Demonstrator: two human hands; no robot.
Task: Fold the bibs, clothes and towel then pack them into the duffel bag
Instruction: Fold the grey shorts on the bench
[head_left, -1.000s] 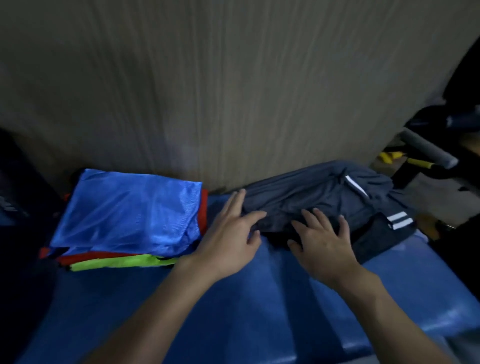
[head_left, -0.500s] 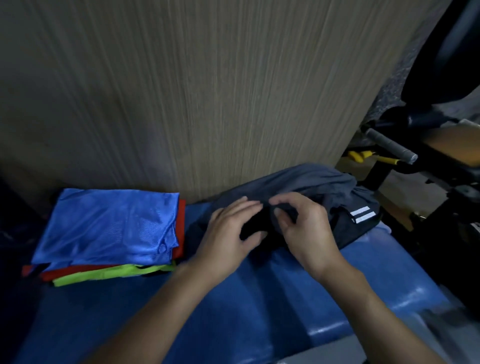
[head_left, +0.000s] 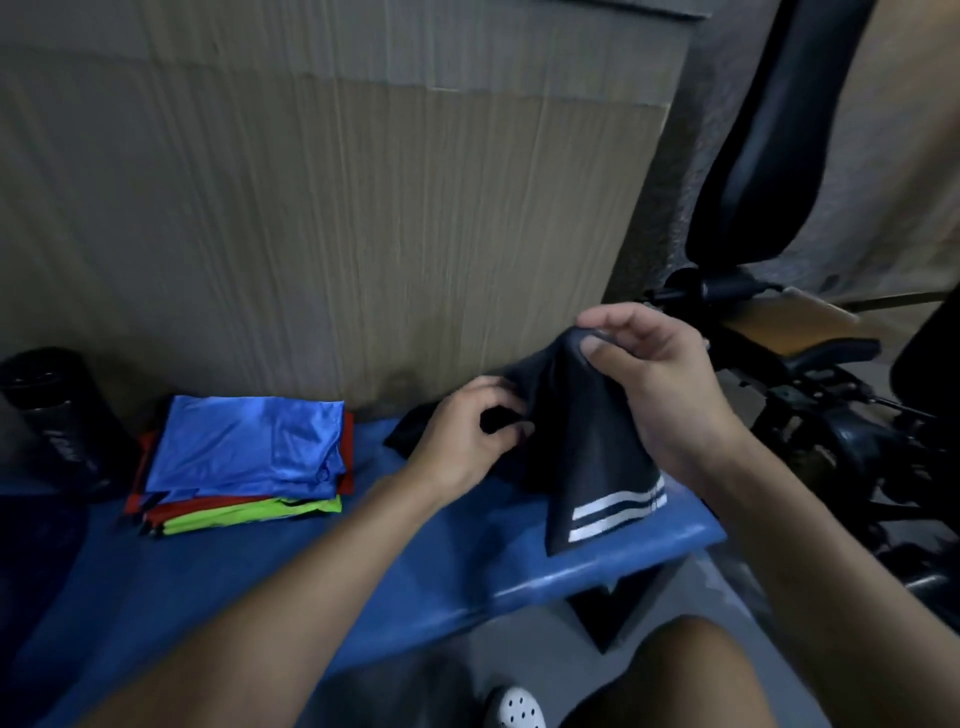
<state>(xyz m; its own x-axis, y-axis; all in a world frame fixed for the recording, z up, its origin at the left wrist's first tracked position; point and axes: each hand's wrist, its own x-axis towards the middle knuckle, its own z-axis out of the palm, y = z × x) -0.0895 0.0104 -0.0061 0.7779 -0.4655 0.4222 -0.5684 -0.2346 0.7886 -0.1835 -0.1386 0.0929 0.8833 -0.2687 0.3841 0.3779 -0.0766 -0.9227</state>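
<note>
Step in hand: judged to be the folding of the dark fabric garment with two white stripes (head_left: 597, 457); no fold yet laid flat.
Right hand (head_left: 660, 384): raised, thumb and forefinger pinching the garment's top edge.
Left hand (head_left: 467, 436): lower and to the left of the right hand, fingers curled round a bunch of the same cloth.
Garment position: hangs from the right hand's pinch, striped hem below the right wrist. Its far end lies on the blue padded bench (head_left: 415, 561) beyond the left hand.
Method advised: slide the left hand out to a matching corner, draw the edge taut between both hands, lay it flat on the bench, then fold stripe to waistband.
Risk: bunched cloth under the left hand would fold in creases.
Bibs: stack of folded blue, red and green mesh bibs (head_left: 244, 452), well to the left of the left hand, apart from the garment.
Duffel bag: not identified. Dark shapes at the far left are too dim to name.
</note>
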